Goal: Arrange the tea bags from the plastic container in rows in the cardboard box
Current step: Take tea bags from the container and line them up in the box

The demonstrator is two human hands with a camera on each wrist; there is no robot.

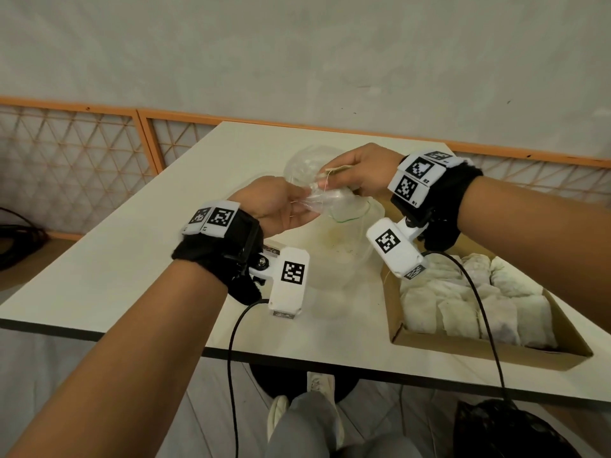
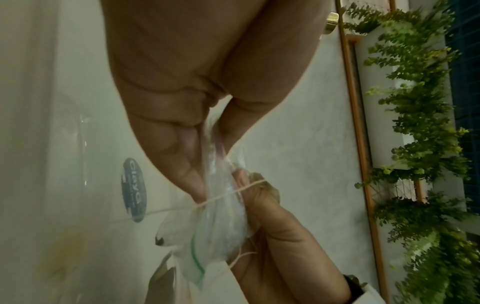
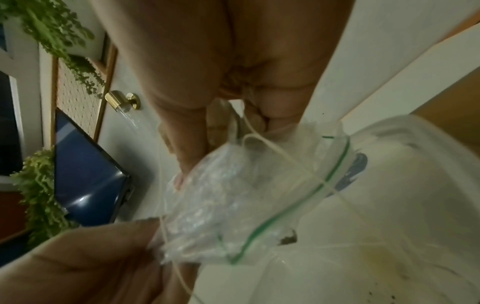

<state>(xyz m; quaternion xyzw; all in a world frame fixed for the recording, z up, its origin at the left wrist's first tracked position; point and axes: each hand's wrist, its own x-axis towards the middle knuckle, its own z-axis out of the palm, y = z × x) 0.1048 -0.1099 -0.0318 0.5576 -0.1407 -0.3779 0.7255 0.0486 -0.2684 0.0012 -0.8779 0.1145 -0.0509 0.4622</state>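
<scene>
Both hands hold a small clear zip bag point(image 1: 330, 201) with a green seal line above the open clear plastic container point(image 1: 334, 259). My left hand point(image 1: 297, 206) pinches one end of the bag point(image 2: 221, 226) between thumb and fingers. My right hand point(image 1: 325, 181) pinches the other end, along with a pale string point(image 2: 233, 192) and a small tan piece. The string point(image 3: 285, 158) loops across the bag point(image 3: 233, 195). At the right, the cardboard box point(image 1: 479, 350) holds tea bags point(image 1: 463, 309) lying in rows. What the zip bag holds is unclear.
A clear dome-shaped plastic piece point(image 1: 307, 160) lies behind the hands. The white table's front edge point(image 1: 297, 358) runs close to the box. Wrist-camera cables point(image 1: 231, 358) hang over that edge. A black bag point(image 1: 506, 431) sits on the floor at the right.
</scene>
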